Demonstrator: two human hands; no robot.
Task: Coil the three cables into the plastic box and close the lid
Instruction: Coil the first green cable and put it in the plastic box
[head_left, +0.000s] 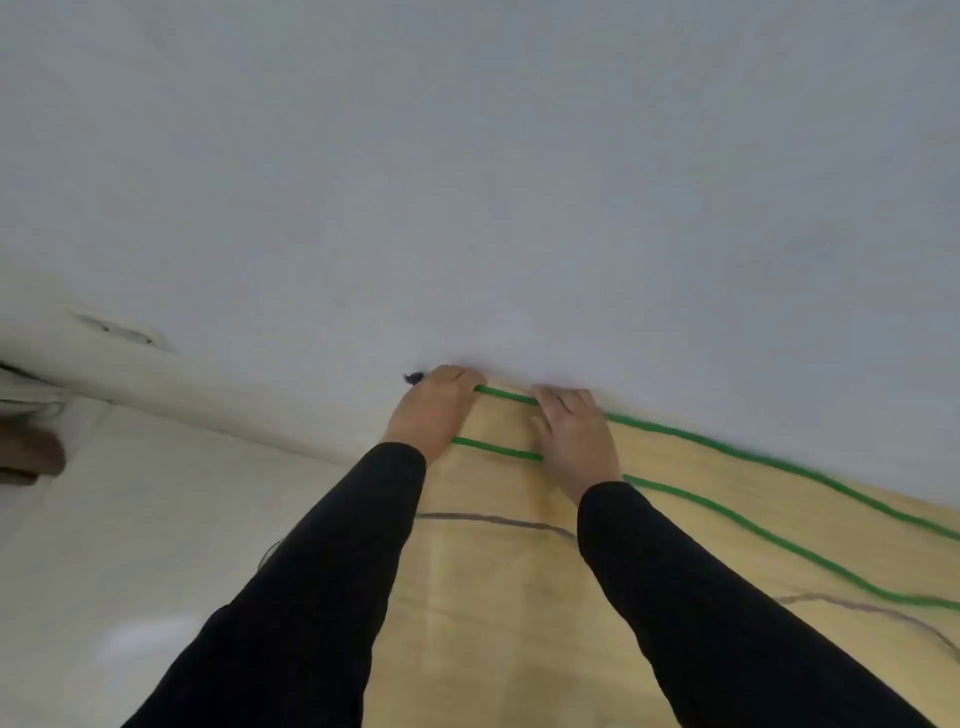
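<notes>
Item 1, nearest: my two forearms in black sleeves (322, 571), reaching forward from the bottom of the view over a pale wooden table (493, 623).

Item 2: a thin dark cable (493, 518), lying loose across the table between my forearms; another dark stretch curves at the right edge, and I cannot tell whether it is the same line.

Item 3: the green cable (779, 540), doubled into two roughly parallel strands. Both strands run in from the right edge of the table, pass under my right hand, cross the short gap between my hands and end at my left hand.

Item 4: my left hand (431, 410), fingers curled down onto the far green strand at its left end; the near strand meets the heel of this hand. A small dark tip (414, 378) shows just beyond its fingertips; too blurred to identify.

Item 5: my right hand (574, 439), palm down, laid over both green strands, fingers bent over the far one. Both hands grip the green cable and sit close together at the table's far edge.

Item 6, farthest: a plain white wall (467, 182) directly behind the table edge.

Item 7, left: a white surface (130, 519) beside the table.
</notes>
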